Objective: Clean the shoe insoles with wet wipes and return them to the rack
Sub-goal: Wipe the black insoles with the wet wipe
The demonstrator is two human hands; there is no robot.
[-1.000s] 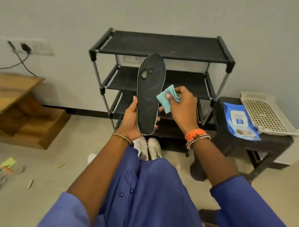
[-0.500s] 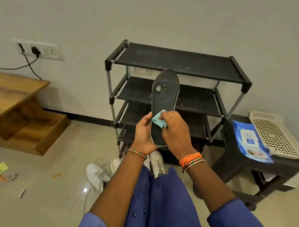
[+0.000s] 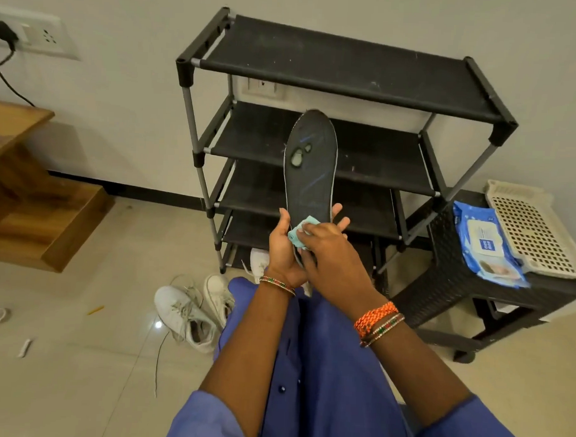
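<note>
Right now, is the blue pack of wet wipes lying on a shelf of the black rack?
No, the pack of wet wipes lies on the dark stool beside the rack.

Head camera looks forward and down, close over the hands, facing the rack (image 3: 336, 68).

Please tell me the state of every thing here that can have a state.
insole: held upright, worn patches near toe
wet wipe: pressed on insole's heel end
left hand: grips insole
right hand: presses wipe
rack: visible shelves bare
wipes pack: lying flat on stool
white shoes: on floor, laces loose
</note>
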